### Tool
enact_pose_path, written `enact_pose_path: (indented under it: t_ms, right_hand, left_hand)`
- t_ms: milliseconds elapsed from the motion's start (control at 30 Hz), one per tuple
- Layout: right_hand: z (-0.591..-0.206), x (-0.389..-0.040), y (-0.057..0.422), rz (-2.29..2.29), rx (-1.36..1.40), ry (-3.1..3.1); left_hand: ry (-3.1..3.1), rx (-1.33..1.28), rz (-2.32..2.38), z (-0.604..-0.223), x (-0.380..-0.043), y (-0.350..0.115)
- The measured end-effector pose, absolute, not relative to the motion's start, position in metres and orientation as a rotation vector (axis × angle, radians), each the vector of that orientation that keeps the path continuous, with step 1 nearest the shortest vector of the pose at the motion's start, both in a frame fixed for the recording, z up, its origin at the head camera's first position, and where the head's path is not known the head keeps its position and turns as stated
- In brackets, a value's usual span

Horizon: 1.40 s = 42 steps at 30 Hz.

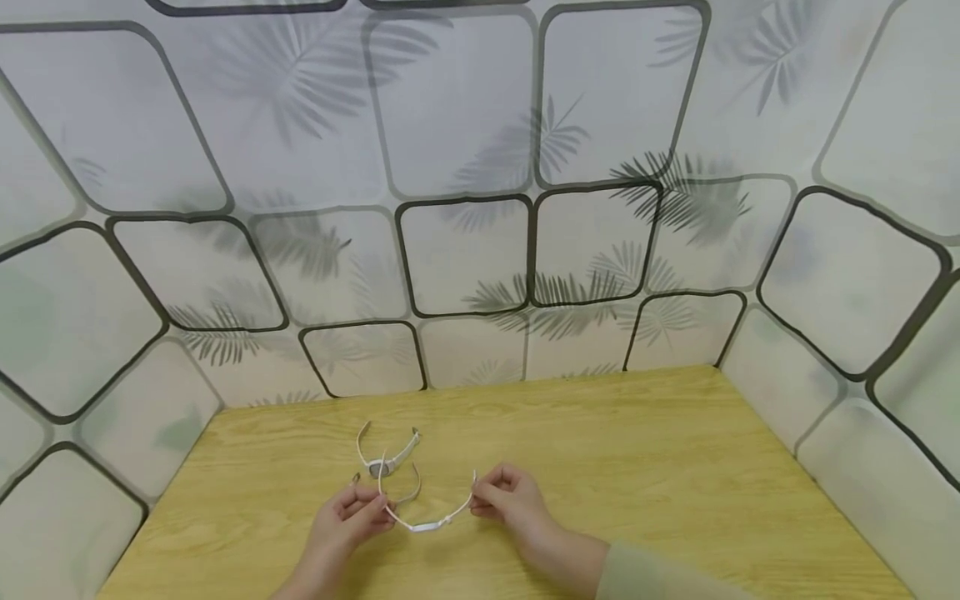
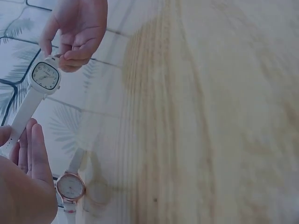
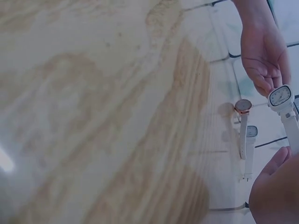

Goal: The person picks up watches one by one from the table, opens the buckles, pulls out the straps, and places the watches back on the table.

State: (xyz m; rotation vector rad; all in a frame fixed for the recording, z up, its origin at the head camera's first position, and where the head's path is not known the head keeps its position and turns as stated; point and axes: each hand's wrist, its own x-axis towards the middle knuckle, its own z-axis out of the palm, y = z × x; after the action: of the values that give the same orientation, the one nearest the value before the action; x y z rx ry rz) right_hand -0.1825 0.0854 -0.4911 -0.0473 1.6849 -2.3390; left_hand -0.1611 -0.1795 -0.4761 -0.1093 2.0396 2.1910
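Observation:
Both hands hold a white wristwatch with a rounded-square dial (image 2: 45, 75) above the table, its strap spread in an open curve. My left hand (image 1: 347, 523) pinches one strap end, and my right hand (image 1: 517, 510) pinches the other. In the head view the watch's case (image 1: 427, 526) hangs lowest, between the hands. Just beyond the left fingers, a second white watch with a squarish face (image 1: 378, 468) rests on the table. Beside it lies a third watch, white-strapped with a round rose-gold case (image 2: 71, 186); my left hand partly hides it in the head view.
A yellow wood-grain table (image 1: 600, 450) lies under the hands. Pale wall panels with leaf prints and dark rounded outlines (image 1: 465, 258) enclose its back and both sides.

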Motion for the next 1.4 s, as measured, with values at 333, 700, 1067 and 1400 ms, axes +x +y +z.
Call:
enact_pose_path:
  t_ms: [333, 700, 1067, 1400]
  right_hand:
    - [-0.503, -0.174, 0.073, -2.237, -0.039, 1.722]
    - [-0.506, -0.170, 0.065, -2.074, -0.109, 1.798]
    - [-0.507, -0.173, 0.049, -2.044, -0.081, 1.891]
    - [-0.506, -0.177, 0.040, -1.988, -0.043, 2.005]
  left_hand:
    - [2.078, -0.213, 2.088, -0.492, -0.150, -0.196]
    - [2.049, -0.305, 2.045, -0.508, -0.139, -0.210]
    - [2.195, -0.469, 1.973, -0.510, -0.139, -0.211]
    - [2.298, -0.493, 1.833, -0.503, -0.138, -0.218]
